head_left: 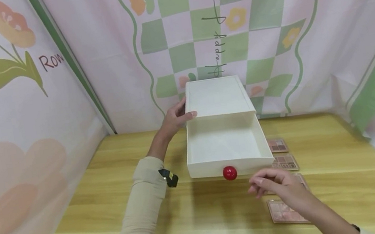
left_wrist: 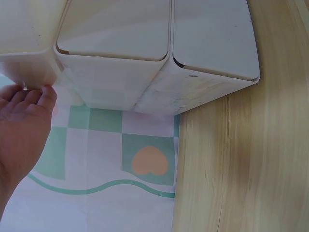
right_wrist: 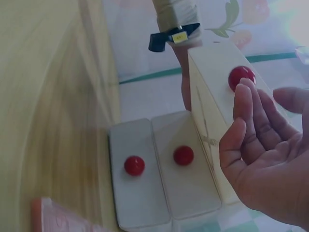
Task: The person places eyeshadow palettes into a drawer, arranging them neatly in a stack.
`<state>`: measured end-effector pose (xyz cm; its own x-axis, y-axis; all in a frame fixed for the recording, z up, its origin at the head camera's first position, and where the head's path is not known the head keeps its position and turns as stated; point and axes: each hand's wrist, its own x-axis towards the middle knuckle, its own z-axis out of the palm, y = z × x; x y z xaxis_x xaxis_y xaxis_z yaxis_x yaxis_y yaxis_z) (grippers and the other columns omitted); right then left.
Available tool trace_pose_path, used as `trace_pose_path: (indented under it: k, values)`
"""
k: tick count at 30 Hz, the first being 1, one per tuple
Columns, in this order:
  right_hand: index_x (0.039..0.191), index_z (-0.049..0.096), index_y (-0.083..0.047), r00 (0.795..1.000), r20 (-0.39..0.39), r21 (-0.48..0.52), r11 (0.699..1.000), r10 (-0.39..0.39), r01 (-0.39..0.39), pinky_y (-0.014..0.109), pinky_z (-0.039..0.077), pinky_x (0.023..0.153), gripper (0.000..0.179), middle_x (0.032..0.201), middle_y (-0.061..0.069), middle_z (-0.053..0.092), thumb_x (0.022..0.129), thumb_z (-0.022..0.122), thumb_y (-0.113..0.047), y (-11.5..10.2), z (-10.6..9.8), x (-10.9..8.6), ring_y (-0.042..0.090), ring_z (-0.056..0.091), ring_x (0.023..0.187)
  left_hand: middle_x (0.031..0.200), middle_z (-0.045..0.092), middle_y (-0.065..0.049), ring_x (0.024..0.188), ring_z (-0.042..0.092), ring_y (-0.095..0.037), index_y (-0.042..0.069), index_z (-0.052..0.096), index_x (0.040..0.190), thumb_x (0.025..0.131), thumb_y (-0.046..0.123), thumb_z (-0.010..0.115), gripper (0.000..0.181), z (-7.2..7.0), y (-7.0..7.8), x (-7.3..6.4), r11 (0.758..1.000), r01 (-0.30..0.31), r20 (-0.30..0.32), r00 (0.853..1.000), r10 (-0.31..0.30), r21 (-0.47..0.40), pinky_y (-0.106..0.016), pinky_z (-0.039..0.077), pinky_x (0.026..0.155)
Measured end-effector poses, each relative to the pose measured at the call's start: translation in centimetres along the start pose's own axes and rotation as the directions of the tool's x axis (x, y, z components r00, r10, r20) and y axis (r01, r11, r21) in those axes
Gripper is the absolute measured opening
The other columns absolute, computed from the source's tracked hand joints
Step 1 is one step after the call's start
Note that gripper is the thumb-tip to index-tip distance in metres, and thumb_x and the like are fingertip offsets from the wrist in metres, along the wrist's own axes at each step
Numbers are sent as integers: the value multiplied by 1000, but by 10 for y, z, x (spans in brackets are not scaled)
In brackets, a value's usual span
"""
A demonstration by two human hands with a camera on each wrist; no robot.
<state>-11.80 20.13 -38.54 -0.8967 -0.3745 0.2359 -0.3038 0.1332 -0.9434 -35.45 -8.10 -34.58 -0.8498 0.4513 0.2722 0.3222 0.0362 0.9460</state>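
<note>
A white drawer unit stands against the back curtain, its top drawer pulled well out and bare inside. My left hand grips the unit's upper left side, thumb at the front top edge; in the left wrist view its fingers bend against the casing. A red round knob sits on the drawer front. Just right of this knob, my right hand hangs in the air with loosely bent fingers, holding nothing. In the right wrist view, two lower drawers with red knobs are closed.
Several makeup palettes lie in a column on the wooden table, right of the unit; my right hand partly covers them. Patterned curtains enclose the back and sides. A black wrist strap is on my left sleeve.
</note>
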Motion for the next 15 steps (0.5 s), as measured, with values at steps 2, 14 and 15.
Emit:
trace_pose_path:
  k: [2, 14, 15]
  values:
    - [105, 72, -15, 1000, -12, 2, 1000, -16, 16, 25, 64, 76, 29, 94, -12, 77, 104, 46, 0, 0, -7, -3, 8, 73, 78, 168, 29, -18, 152, 39, -31, 6, 20, 162, 91, 20, 63, 84, 0, 0, 1, 1000, -4, 2, 1000, 4, 2, -44, 40, 122]
    - [95, 71, -6, 969, -196, -15, 988, -151, 151, 22, 61, 65, 32, 85, -8, 76, 98, 46, 12, 17, -54, -10, 7, 70, 70, 167, 29, -20, 151, 39, -34, 4, 20, 161, 92, 15, 61, 81, 2, 1, 0, 1000, -13, -8, 1000, 12, -5, -44, 40, 123]
    - [95, 71, -5, 967, -214, -36, 990, -141, 136, 21, 61, 65, 30, 85, -8, 76, 99, 47, 11, 21, -58, -9, 7, 69, 69, 167, 28, -20, 151, 39, -34, 4, 20, 161, 92, 14, 61, 81, 2, 1, 0, 1000, -12, -7, 1000, 12, -6, -44, 40, 123]
